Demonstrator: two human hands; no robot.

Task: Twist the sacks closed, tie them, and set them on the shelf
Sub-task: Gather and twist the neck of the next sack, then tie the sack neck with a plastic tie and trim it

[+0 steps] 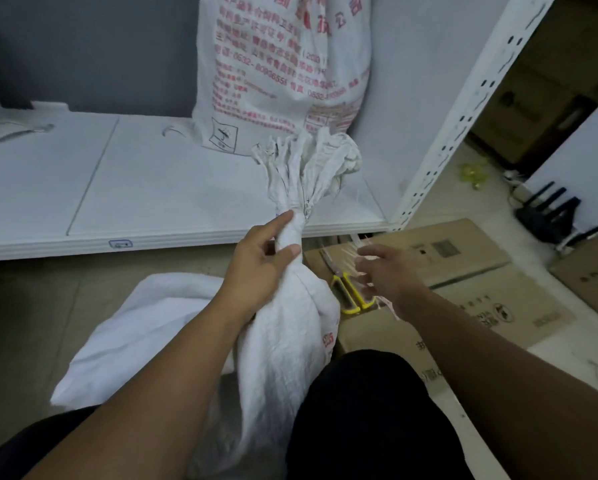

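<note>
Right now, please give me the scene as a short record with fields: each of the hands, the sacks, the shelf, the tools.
left hand: grips the twisted neck of the white sack
right hand: blurred, over thin pale strips on a cardboard box; grip unclear
scissors: yellow handles, on the box beside the right hand
shelf: one printed sack stands on it

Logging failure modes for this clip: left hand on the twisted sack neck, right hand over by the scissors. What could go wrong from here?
1. Only the left hand grips the neck of the sack. If that grip eases, the twist may unwind before tying.
2. The right hand is blurred among thin strands beside the scissors. It could catch the blades or fumble the strands.
</note>
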